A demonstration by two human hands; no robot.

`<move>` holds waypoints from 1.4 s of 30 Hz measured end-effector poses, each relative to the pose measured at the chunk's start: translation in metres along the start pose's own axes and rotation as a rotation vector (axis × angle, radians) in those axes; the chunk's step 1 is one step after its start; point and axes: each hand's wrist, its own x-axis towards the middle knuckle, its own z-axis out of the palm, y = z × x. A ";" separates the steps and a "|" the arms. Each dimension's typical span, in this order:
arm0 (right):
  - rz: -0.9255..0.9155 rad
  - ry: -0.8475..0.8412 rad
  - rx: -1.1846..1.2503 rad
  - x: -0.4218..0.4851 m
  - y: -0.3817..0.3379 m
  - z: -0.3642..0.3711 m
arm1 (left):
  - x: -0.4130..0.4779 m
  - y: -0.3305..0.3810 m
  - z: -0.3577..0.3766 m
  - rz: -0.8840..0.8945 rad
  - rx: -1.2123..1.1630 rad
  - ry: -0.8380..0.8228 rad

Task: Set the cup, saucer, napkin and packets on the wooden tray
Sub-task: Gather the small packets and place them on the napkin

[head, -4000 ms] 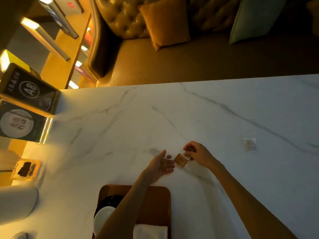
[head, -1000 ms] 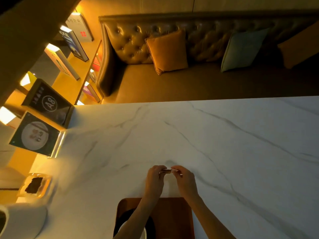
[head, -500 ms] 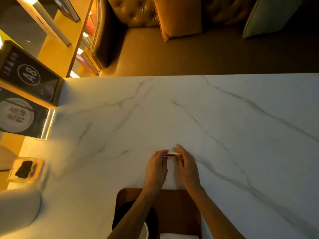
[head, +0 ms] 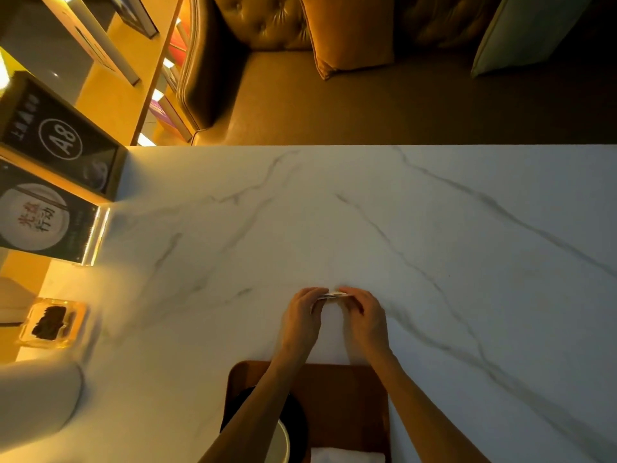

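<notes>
My left hand [head: 300, 320] and my right hand [head: 365, 320] meet over the marble table, just beyond the wooden tray [head: 344, 396]. Both pinch a small stack of flat packets [head: 330, 296], held on edge between the fingertips. On the tray, a dark saucer [head: 297, 426] carries a white cup [head: 282, 442], mostly hidden by my left forearm. A white folded napkin [head: 347, 456] lies at the tray's near edge.
The marble table [head: 367, 228] runs far to the right. At the left stand an A8 sign [head: 61, 138], a dark placard [head: 40, 222], a glass ashtray [head: 50, 324] and a white cylinder [head: 33, 396]. A leather sofa [head: 334, 95] lies beyond the far edge.
Four seconds ago the hands were apart, each with a packet, and one more packet lay at the right. Now both hands hold the packets together; little has moved in the last half second.
</notes>
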 end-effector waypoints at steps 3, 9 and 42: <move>0.222 -0.085 0.205 0.008 -0.010 -0.013 | 0.007 0.003 -0.015 -0.272 -0.231 -0.167; 0.402 -0.224 0.466 -0.020 -0.020 -0.039 | -0.022 0.021 -0.043 -0.481 -0.628 -0.279; 0.413 -0.094 -0.010 -0.203 0.028 -0.046 | -0.205 0.016 -0.014 -0.421 -0.302 -0.222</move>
